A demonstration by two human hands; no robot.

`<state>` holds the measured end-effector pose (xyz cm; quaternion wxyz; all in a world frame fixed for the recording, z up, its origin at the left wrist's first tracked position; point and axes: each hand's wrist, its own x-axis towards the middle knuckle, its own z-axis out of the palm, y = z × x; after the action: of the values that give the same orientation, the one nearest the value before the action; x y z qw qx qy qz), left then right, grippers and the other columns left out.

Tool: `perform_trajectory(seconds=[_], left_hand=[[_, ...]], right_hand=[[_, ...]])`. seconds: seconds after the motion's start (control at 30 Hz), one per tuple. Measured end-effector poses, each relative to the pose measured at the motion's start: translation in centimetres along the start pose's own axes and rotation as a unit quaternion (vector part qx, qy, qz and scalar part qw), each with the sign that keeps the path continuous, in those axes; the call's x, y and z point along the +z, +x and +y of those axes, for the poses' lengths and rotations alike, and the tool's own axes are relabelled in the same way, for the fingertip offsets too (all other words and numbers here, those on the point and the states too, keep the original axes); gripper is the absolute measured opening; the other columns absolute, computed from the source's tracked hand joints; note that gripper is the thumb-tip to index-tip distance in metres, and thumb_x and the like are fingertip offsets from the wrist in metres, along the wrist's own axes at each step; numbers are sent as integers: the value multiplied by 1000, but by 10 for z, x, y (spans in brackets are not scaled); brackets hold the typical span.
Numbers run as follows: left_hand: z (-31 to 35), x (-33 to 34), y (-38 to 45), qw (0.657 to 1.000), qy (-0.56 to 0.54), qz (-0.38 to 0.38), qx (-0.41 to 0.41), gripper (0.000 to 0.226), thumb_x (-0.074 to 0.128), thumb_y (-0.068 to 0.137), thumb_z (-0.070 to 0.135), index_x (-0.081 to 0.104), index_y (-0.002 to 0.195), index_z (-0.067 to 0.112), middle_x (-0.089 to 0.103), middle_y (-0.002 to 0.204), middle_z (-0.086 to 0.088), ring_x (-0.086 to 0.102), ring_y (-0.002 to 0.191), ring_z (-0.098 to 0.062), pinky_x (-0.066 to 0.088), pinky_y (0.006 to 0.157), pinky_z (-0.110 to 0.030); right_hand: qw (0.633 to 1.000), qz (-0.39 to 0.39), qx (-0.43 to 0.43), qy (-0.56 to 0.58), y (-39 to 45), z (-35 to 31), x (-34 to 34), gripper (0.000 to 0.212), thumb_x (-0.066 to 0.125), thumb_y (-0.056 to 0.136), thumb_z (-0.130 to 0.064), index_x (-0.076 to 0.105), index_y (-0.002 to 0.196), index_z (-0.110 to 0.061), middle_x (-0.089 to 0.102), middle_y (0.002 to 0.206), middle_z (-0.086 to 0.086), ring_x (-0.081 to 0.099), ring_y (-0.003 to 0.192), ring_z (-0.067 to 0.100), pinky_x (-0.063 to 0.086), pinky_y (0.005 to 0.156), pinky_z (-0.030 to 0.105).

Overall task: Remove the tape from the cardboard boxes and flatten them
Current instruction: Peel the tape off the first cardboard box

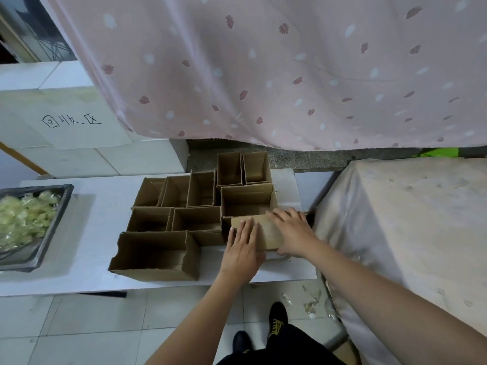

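Two hands press on one small cardboard box (259, 231) at the near right of a low white bench (87, 233). The left hand (243, 247) lies flat on the box top with fingers straight and together. The right hand (292, 233) covers the box's right end, fingers spread and slightly bent over its far edge; whether it grips or only presses cannot be told.

This box touches a cluster of open-topped cardboard boxes (200, 204) that fills the middle of the bench, packed wall to wall in rows running to the far edge. The largest open box (155, 255) sits at the near left of the cluster, its near wall close to the bench's near edge.

Bare bench surface shows left of the cluster and in a narrow strip near the hands. At the far left of the bench, well apart from the boxes, sits a black-lined tray (56, 219) of crumpled clear tape.

A cloth-covered surface (408, 219) stands just beside the bench's right end. Tape scraps (311, 304) lie on the tiled floor below it. A pink patterned curtain (263, 69) hangs beyond the bench.
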<state>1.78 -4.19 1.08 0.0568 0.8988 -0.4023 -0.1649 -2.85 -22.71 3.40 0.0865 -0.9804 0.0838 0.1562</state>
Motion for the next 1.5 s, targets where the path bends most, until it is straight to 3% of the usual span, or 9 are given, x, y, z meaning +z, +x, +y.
perform_trajectory(seconds=[0.17,0.33,0.5,0.7,1.07,1.33,1.43,1.5], left_hand=[[1,5,8,1000,9,-16,7,90,27,99,67,-16,158,15,-28,162,-2,-27,150,-20,-15,123,-42],[1,9,9,999,29,-14,8,84,16,101,66,-22,156,14,-29,163,-4,-31,148,-21,-15,123,-42],[8,14,2,999,54,-8,-2,86,5,97,68,-21,156,11,-30,162,-7,-31,148,-22,-16,123,-42],[17,14,15,999,48,-13,17,87,13,100,68,-19,156,9,-29,162,-7,-32,148,-20,-20,122,-40],[17,20,13,999,51,-14,4,88,6,97,70,-23,155,10,-32,161,-8,-33,147,-21,-19,122,-40],[18,20,12,999,44,-20,0,87,8,98,69,-25,154,12,-34,160,-7,-35,146,-22,-16,123,-42],[19,21,10,999,39,-17,-8,87,11,99,68,-25,154,12,-35,160,-6,-35,146,-22,-17,123,-42],[19,21,9,999,37,-15,-10,86,12,100,67,-26,154,12,-34,160,-6,-34,146,-22,-17,123,-42]], right_hand=[[995,7,14,97,-14,12,5,106,76,73,-57,19,158,-29,25,155,-4,20,141,23,19,117,40],[981,81,45,168,-15,13,10,55,67,88,-46,49,138,-31,44,133,-9,36,130,15,27,106,34],[971,72,74,214,-7,3,11,37,74,82,-43,52,111,-38,46,114,-15,40,116,11,26,90,30],[964,71,98,238,-4,0,7,28,76,81,-37,52,95,-42,46,99,-20,40,103,6,25,86,30],[961,67,121,238,-5,-11,4,17,65,92,-20,57,91,-36,49,102,-13,46,110,12,26,88,32],[968,51,167,182,5,-26,-8,10,60,93,-18,61,91,-28,53,111,-3,47,113,22,31,95,42],[977,44,161,135,5,-30,-8,8,58,95,-19,61,99,-26,53,121,1,45,119,24,29,99,43],[981,35,149,116,5,-31,-6,18,59,96,-18,61,113,-20,51,130,4,44,124,26,32,103,42]])
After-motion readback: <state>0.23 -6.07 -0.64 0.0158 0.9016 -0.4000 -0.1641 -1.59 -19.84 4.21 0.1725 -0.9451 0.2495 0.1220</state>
